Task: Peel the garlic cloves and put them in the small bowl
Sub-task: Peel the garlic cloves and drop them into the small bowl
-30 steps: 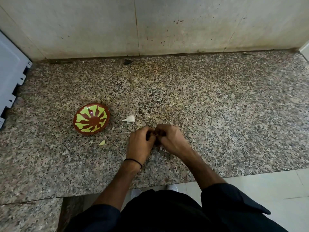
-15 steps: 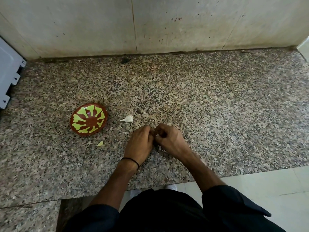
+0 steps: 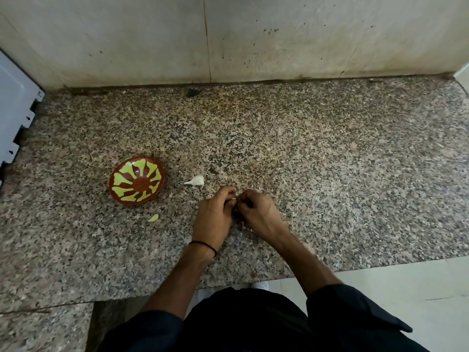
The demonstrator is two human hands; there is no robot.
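Black sleeves [image 3: 355,313], black top [image 3: 253,323], thin black band [image 3: 204,246] behind left hand [image 3: 213,217]

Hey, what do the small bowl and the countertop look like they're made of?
Small bowl: likely glazed ceramic or painted clay, going by its glossy brown surface and yellow-green pattern. Countertop: apparently polished granite, from its speckled pink, grey and black grain.

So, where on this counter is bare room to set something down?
Free: the wide counter right of the right hand, and the strip between wall and bowl. Crowded: between bowl and left hand, where a white clove and a yellowish piece lie.
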